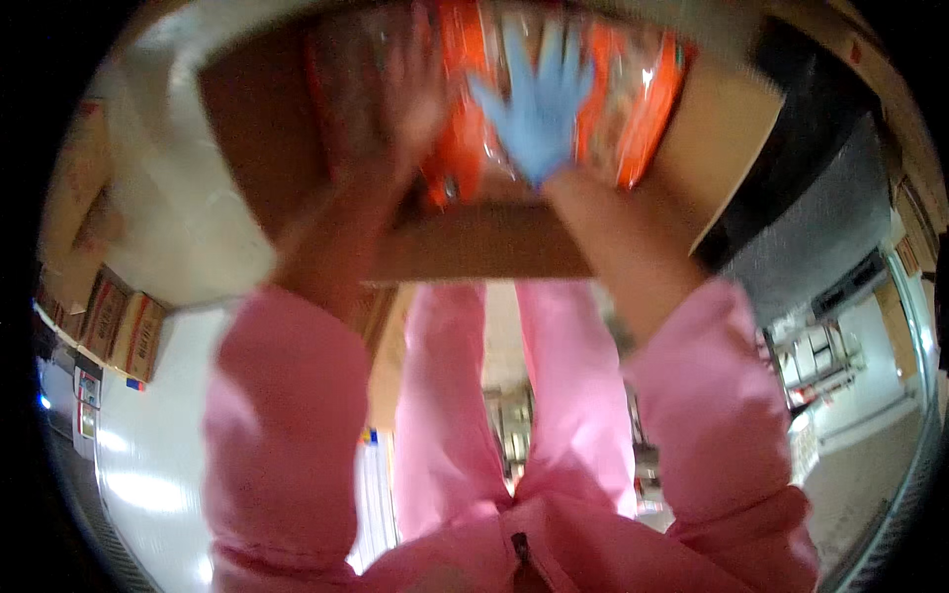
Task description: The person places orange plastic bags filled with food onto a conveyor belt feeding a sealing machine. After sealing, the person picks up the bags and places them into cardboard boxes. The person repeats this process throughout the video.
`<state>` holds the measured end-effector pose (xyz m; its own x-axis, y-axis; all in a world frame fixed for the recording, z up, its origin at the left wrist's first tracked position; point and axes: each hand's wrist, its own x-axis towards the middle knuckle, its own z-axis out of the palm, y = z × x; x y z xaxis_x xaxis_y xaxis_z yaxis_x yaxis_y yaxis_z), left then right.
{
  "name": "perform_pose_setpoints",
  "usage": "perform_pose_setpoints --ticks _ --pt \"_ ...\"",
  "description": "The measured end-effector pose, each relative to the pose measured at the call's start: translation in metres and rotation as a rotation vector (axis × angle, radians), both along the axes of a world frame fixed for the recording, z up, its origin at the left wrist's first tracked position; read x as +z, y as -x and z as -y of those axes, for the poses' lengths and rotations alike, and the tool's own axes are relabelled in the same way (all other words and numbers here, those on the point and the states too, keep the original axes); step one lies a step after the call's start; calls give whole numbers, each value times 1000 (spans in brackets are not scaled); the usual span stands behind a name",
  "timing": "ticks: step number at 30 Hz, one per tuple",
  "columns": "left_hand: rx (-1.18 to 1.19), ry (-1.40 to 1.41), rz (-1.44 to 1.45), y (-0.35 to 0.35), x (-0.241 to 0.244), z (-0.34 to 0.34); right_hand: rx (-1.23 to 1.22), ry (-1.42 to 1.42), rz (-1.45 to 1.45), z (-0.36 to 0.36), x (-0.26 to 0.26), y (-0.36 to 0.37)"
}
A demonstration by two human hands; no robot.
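My left hand (pixel 415 96), bare and blurred, is spread over clear-and-orange plastic packages (pixel 460 156) inside an open cardboard box (pixel 489 244). Beside it on the right, my right hand (pixel 545 104) wears a light blue glove and has its fingers apart, palm down on or just above the packages. Both forearms reach over the box's near wall. Neither hand visibly grips a package; whether they press on the packages cannot be told. The contents of the packages are too blurred to name.
Stacked cardboard boxes (pixel 122 333) stand at the far left. Right of the open box is a dark grey panel or surface (pixel 823 200). Metal shelving (pixel 815 356) shows farther off at the right. My pink-clad legs (pixel 445 400) are below the box's near edge.
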<state>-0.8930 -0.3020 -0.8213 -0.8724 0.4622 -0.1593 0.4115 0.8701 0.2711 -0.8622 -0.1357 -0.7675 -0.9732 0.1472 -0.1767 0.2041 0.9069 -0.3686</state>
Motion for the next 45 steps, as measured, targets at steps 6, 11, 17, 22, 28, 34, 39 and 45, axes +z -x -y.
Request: perform_pose_setpoints --ticks 6,11,17,22,28,34,39,45 --pt "15 45 -96 15 43 -26 112 -42 232 -14 15 20" --pt "-123 40 -52 3 51 2 64 -96 -72 18 14 -4" --pt "78 144 188 27 152 -20 85 79 39 -24 68 9" --pt "568 -206 -77 30 217 82 -296 -345 -239 -81 165 -55" --pt "741 64 555 70 196 167 -697 -202 -41 -98 133 -67" --pt "520 -172 530 71 175 182 -792 -29 578 -126 125 -78" --pt "463 -272 469 101 212 252 -587 -117 509 -85 183 -59" --pt "438 35 242 124 335 441 -162 -150 460 86 253 -10"
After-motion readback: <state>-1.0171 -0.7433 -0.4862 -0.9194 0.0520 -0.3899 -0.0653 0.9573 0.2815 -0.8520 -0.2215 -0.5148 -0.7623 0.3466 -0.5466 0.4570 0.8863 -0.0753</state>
